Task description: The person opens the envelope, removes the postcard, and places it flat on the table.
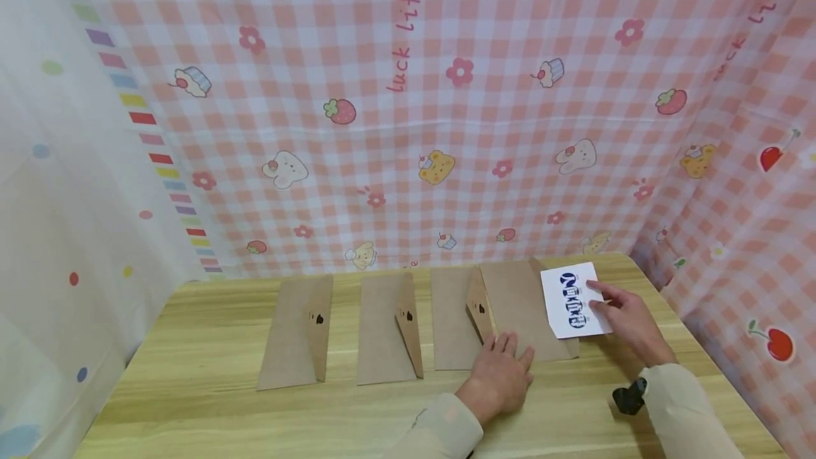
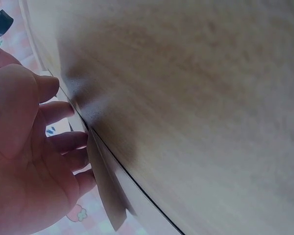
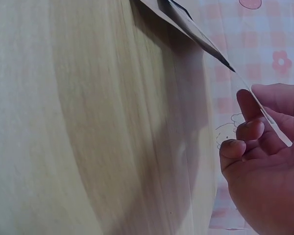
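My right hand [image 1: 631, 321] pinches a white card [image 1: 574, 310] with dark blue printing by its right edge. The card overlaps the open flap side of the rightmost brown paper envelope [image 1: 516, 303]. Seen edge-on in the right wrist view, the card [image 3: 264, 111] runs between thumb and fingers, its far end at the envelope mouth [image 3: 206, 43]. With fingers spread, my left hand [image 1: 500, 377] rests on that envelope's lower left corner, beside a third envelope [image 1: 449, 324]. In the left wrist view, an envelope flap [image 2: 105, 188] stands up near the left fingertips.
Two more brown envelopes, one at the left [image 1: 290, 338] and one nearer the middle [image 1: 382, 335], lie in the row with flaps partly raised and dark heart marks. The wooden table [image 1: 210, 360] meets a pink checked curtain [image 1: 382, 161] at the back and right.
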Demonstrator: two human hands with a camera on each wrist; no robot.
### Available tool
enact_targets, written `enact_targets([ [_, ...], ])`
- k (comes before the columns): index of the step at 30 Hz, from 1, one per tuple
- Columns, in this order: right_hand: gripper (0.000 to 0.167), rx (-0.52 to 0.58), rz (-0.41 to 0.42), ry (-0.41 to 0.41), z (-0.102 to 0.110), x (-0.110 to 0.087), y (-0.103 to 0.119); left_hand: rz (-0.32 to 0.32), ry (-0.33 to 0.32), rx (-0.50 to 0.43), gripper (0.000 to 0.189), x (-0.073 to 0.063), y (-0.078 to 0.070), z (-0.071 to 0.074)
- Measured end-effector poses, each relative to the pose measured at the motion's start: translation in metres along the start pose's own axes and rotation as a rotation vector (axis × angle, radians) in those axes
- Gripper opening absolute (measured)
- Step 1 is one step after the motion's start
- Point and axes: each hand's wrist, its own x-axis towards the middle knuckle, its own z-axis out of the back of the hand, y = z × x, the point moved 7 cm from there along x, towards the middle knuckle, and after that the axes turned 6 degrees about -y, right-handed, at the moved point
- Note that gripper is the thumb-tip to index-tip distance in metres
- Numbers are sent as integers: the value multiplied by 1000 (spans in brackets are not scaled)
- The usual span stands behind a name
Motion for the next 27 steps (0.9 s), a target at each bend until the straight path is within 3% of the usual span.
enact_targets([
  [7, 50, 13, -4, 2, 4, -2, 1, 0, -4, -16, 50, 0, 1, -1],
  [19, 53, -56, 57, -17, 14, -8, 1, -1, -17, -10, 50, 0, 0, 1],
  [27, 49, -103, 123, -87, 24, -12, 1, -5, -8, -18, 51, -1, 0, 0],
])
